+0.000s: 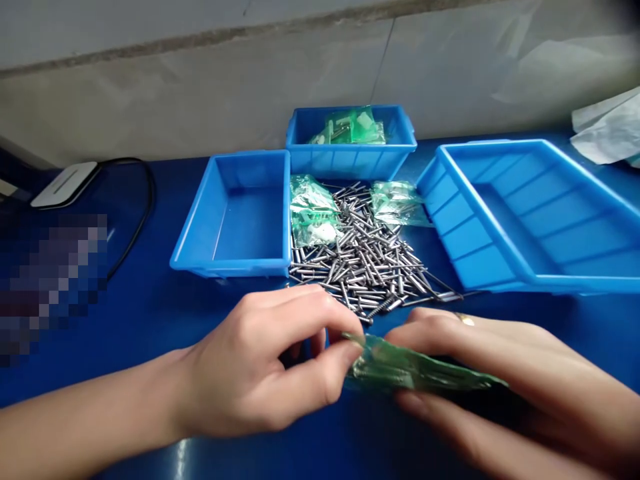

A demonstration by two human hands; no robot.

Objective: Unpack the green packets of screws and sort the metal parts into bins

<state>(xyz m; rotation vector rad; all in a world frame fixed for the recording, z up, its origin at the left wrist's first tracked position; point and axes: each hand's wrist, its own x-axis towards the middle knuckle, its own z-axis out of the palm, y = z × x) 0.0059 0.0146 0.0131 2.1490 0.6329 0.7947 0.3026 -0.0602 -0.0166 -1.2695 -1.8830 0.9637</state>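
Note:
A green, see-through plastic bag is held between my two hands over the front of the table. My left hand pinches its left end between thumb and forefinger. From the right, my right hand grips the bag with its thumb below and fingers above; a ring shows on one finger. Just beyond my hands lies a heap of metal screws. One filled green bag rests on the heap's left side, and another green bag lies at its back right. What is inside the held bag is hard to make out.
An empty blue bin stands left of the screws and a larger blue bin on the right. Behind, a third blue bin holds green bags. A white device with a black cable is at the left; white plastic lies far right.

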